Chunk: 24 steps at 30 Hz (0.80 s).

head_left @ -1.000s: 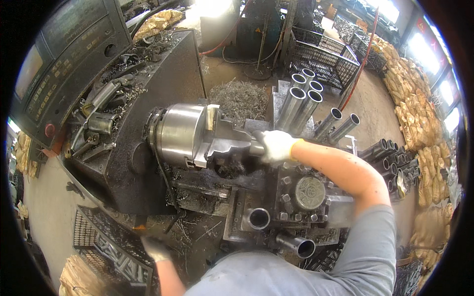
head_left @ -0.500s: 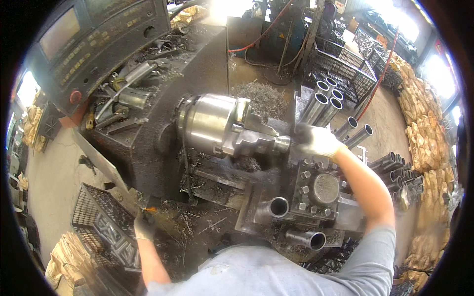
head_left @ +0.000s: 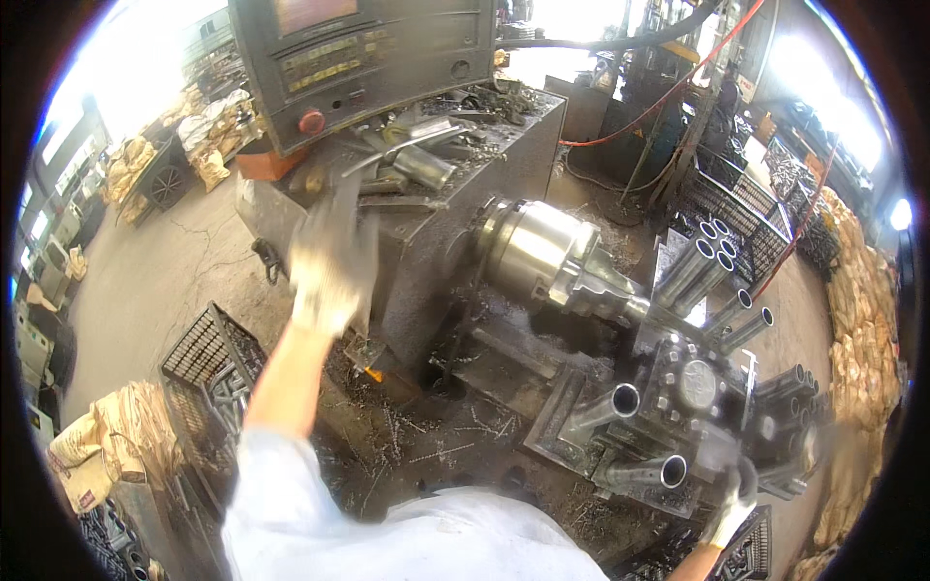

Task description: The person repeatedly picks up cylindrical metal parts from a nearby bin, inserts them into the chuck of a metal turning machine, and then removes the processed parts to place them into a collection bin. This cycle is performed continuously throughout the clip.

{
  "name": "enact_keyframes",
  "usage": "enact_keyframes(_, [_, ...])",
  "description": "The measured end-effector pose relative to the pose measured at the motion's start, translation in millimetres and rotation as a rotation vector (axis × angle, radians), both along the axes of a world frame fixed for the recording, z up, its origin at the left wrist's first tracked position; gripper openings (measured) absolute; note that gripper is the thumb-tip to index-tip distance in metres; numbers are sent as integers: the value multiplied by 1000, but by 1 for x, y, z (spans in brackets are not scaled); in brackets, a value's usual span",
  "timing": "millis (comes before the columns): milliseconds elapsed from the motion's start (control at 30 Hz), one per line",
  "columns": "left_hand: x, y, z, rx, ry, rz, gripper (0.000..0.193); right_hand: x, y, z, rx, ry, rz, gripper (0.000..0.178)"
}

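My left hand (head_left: 329, 257), in a pale work glove and motion-blurred, is raised in front of the dark lathe headstock (head_left: 426, 261), just below the control panel (head_left: 358, 58) with its red button (head_left: 311, 122). Its fingers look spread, with nothing in them. The shiny steel chuck (head_left: 542, 247) holds a grey metal part (head_left: 605, 290) pointing toward the tool turret (head_left: 693, 382). My right hand (head_left: 731, 499), also gloved, hangs low at the lower right beside the turret's tube holders (head_left: 639, 473). Its grip is blurred.
Loose metal parts and tubes (head_left: 417, 160) lie on top of the headstock. A rack of steel tubes (head_left: 707, 266) stands behind the turret. A black wire crate (head_left: 208, 358) and sacks (head_left: 126, 436) sit on the floor at left. Swarf covers the machine bed (head_left: 426, 436).
My right hand has left the part at the chuck and dropped to the lower right. My left hand has risen from low left up to the headstock. The view has swung left.
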State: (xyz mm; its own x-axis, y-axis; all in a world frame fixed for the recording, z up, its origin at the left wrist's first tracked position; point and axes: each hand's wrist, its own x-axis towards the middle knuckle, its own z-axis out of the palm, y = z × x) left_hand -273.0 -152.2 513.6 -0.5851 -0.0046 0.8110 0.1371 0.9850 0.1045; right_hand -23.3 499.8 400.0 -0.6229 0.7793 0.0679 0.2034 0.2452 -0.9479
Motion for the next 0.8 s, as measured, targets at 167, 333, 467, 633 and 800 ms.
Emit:
enact_keyframes(167, [-154,-32,83,-86,-501,379,76,49,-29,-6,234,-11,131,38])
enact_keyframes(333, [-82,23,63,11,-39,-12,57,78,-48,4,292,-58,178,39])
enact_keyframes(467, [105,121,-66,144,-85,-463,29,60,-57,-15,127,-90,317,63])
enact_keyframes(633, [298,137,-290,649,-1260,-16,40,-10,-78,-39,255,-79,713,62])
enact_keyframes(800, [514,56,-419,812,-1612,635,58,-30,-114,-29,167,-258,850,26])
